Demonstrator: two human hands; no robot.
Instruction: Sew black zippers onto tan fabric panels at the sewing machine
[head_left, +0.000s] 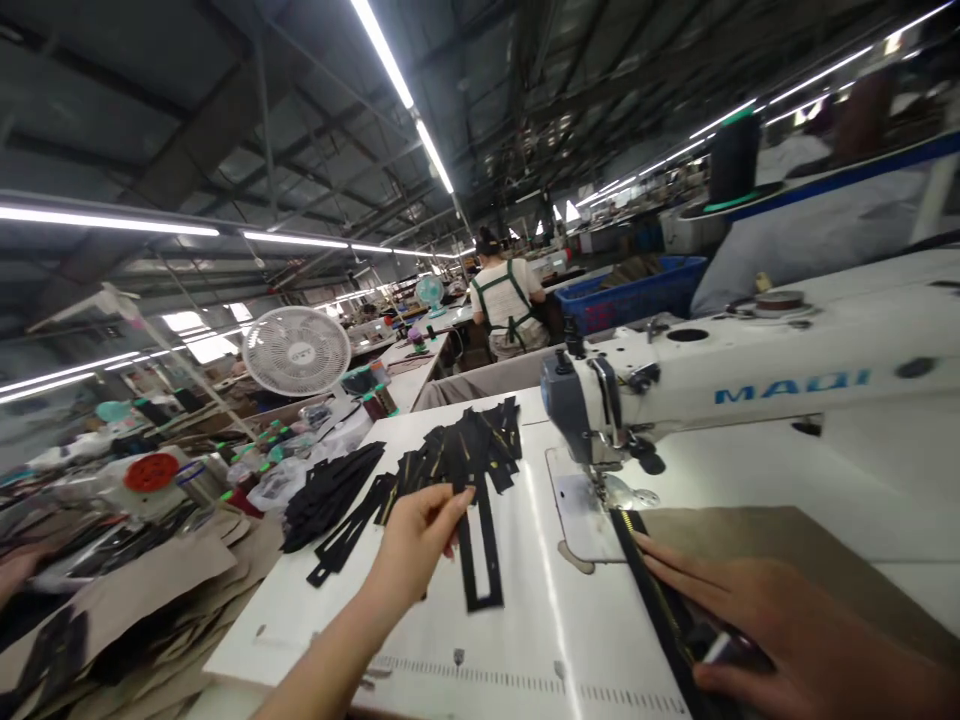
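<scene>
My left hand (424, 535) pinches a black rectangular fabric frame (491, 560) with a long open slot, held over the white table (517, 640). Behind it lies a pile of black strips and zipper pieces (427, 455), some with gold teeth. My right hand (765, 610) has its fingers along a black zipper with gold teeth (652, 585), whose far end lies just before the needle of the white sewing machine (780, 375). Between thumb and fingers sits a small dark tool (724, 650) with a shiny metal part; its kind is unclear. Brown fabric (780, 540) lies under this hand.
Black strips (330, 490) are stacked at the table's left edge. Brown panels (172, 590) are heaped beyond it. A white fan (298, 352) and thread spools (379, 402) stand behind. Farther off are a person (510, 300) and a blue crate (637, 290). Another hand (19, 570) shows far left.
</scene>
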